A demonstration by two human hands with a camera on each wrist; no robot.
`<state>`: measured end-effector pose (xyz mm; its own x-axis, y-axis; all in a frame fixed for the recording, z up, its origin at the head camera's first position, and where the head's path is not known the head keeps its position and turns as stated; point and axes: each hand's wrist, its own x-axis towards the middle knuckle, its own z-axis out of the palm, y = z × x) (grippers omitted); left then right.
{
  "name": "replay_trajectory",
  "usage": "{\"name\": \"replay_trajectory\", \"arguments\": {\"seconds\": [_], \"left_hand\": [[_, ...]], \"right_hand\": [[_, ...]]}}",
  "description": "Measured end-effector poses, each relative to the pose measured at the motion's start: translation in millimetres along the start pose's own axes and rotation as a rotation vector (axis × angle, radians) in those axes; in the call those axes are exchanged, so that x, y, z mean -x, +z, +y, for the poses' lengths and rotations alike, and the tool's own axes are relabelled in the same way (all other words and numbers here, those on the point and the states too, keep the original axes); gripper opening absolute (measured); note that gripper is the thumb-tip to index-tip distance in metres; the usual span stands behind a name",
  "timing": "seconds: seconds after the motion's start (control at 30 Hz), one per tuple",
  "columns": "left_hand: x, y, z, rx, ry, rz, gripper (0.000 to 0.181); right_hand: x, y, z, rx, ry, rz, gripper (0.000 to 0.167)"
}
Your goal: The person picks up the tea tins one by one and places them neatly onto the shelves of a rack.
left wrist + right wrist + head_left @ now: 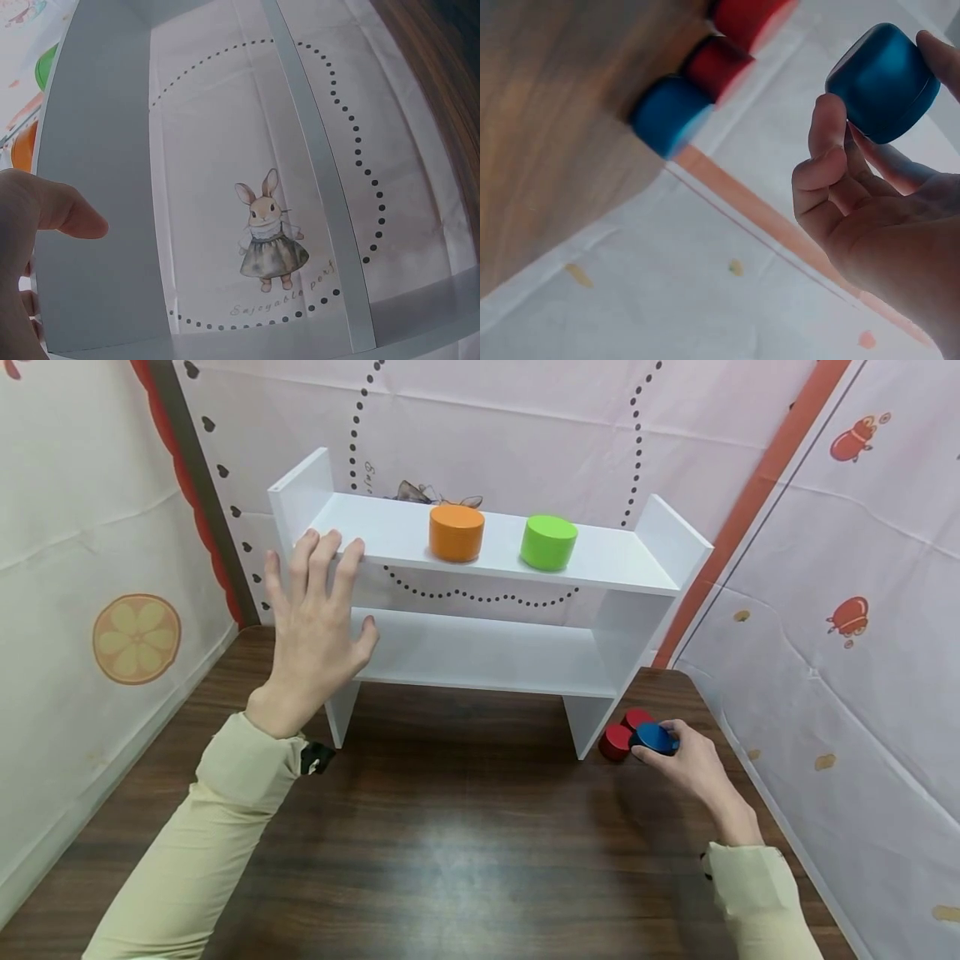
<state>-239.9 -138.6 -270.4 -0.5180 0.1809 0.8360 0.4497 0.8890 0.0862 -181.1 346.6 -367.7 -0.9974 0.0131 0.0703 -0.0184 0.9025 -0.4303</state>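
Note:
In the head view my right hand (697, 767) pinches a blue round block (655, 738) between thumb and fingers, at the right of the shelf. The right wrist view shows this blue block (883, 82) held by the fingertips of my hand (885, 217). Beside it stand two red blocks (616, 742), and a second blue block (671, 114) is visible from the wrist. My left hand (313, 631) has its fingers spread at the left end of the white shelf (480, 652); whether they touch it I cannot tell. An orange block (456, 533) and a green block (549, 542) stand on the top board.
Patterned cloth walls (840, 610) enclose the dark wooden table (450, 827) at the back and both sides. The shelf's upright side panels reach above its top board, and its legs stand on the table. A bunny print (271, 240) shows behind the shelf.

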Motion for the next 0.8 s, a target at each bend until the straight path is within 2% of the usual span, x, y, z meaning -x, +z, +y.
{"name": "replay_trajectory", "arguments": {"seconds": [0.67,0.8], "left_hand": [[0.6,-0.5,-0.9,-0.011,0.009,-0.008,0.085],[1.0,-1.0,-1.3,-0.032,0.014,-0.018,0.085]], "right_hand": [[1.7,-36,-51,0.034,-0.137,0.11,0.066],[0.7,-45,-61,0.026,-0.154,0.103,0.067]]}}
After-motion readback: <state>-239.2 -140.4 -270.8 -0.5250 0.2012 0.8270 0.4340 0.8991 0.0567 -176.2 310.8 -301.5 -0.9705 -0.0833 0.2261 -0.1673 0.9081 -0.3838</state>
